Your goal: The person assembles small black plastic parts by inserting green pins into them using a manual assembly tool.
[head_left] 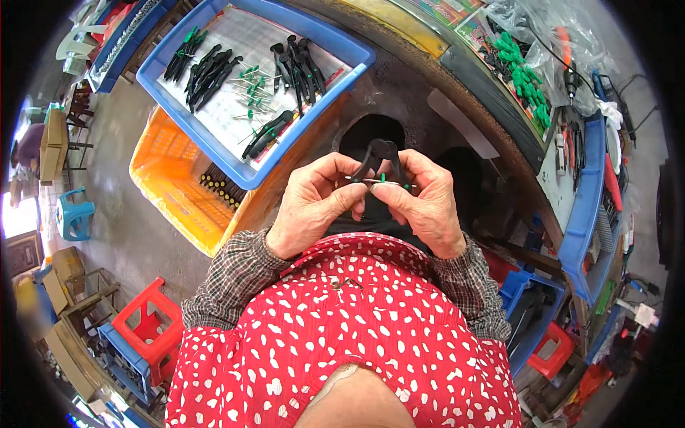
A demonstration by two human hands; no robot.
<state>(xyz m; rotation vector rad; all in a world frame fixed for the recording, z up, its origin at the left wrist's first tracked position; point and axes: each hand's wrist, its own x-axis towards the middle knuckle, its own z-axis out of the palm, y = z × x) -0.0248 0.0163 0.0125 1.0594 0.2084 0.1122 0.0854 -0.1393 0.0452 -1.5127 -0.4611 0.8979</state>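
Both hands hold a black two-legged piece (pixel 382 148) in front of my lap, its rounded joint pointing away from me and its legs spread. A thin metal rod (pixel 365 180) with a small green part in its middle runs across between the legs. My left hand (pixel 308 205) pinches the left leg and that end of the rod. On the other side, the fingers of my right hand (pixel 428 202) close round the right leg, with the thumb against the rod near the green part. Some fingertips are hidden behind the piece.
Ahead on the left, a blue tray (pixel 364 58) carries bunched black pieces (pixel 207 77) and loose green-fitted rods (pixel 255 89). An orange crate (pixel 158 165) below it contains dark yellow-ended parts (pixel 222 188). Green parts (pixel 512 60) are heaped on the right-hand bench. A red stool (pixel 148 321) stands at left.
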